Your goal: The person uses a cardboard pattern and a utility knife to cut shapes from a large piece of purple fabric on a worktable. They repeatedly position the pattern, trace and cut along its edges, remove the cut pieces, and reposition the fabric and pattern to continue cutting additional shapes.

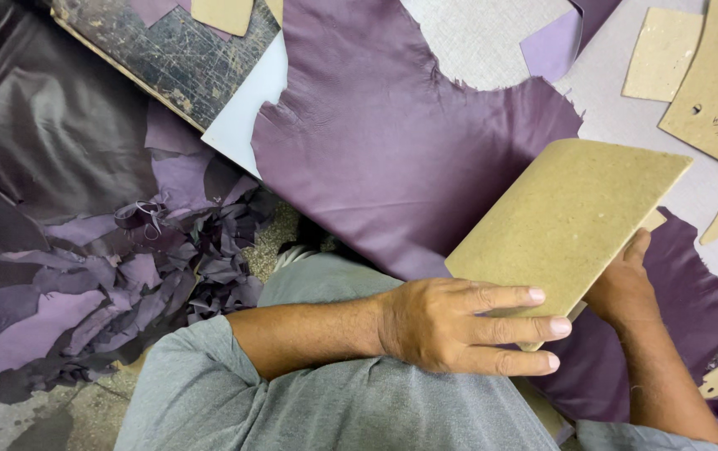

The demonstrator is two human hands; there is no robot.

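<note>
Both hands hold a tan cardboard pattern [563,215] above the purple leather hide [392,142]. The left hand [451,326] has its grip closed on the pattern's lower edge, fingers flat on top. The right hand [626,288] clasps the pattern from beneath, at its right edge.

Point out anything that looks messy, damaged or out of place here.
A heap of purple leather scraps litters the floor on the left. The purple hide on the table has a torn, ragged edge along its top. The left hand and right hand hold a tan board, which looks intact.
</note>
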